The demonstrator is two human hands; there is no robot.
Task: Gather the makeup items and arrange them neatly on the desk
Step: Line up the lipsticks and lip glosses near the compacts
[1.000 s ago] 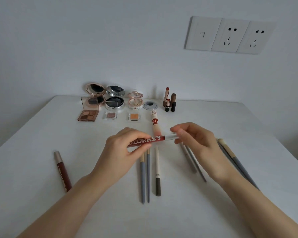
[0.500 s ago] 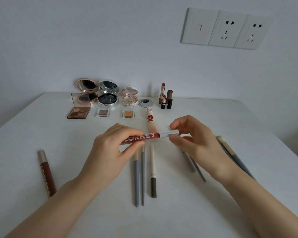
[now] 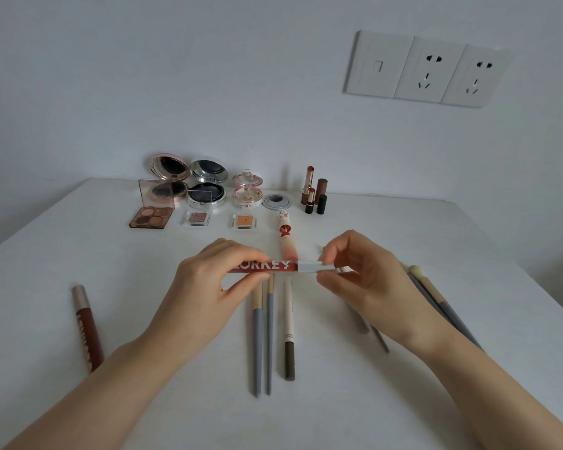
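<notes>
A red lip gloss tube (image 3: 275,266) with white letters hangs level above the white desk (image 3: 78,241), held at both ends. My left hand (image 3: 208,293) grips its red body and my right hand (image 3: 361,284) pinches its silver cap. Below it lie two grey-handled brushes (image 3: 259,339) and a white-and-brown pencil (image 3: 289,332). A second red gloss tube (image 3: 87,326) lies at the left. More brushes (image 3: 442,306) lie under and beside my right wrist. A pink figurine lipstick (image 3: 286,238) lies just behind the held tube.
Along the back edge stand open compacts (image 3: 205,186), an eyeshadow palette (image 3: 150,217), two small shadow pans (image 3: 244,221), a round grey cap (image 3: 275,201) and upright lipsticks (image 3: 314,193). Wall sockets (image 3: 426,71) sit at the upper right. The desk's right edge runs past the brushes.
Both hands keep hold of the gloss tube with little shift. My right fingers have slid along the silver cap. The view has dropped slightly.
</notes>
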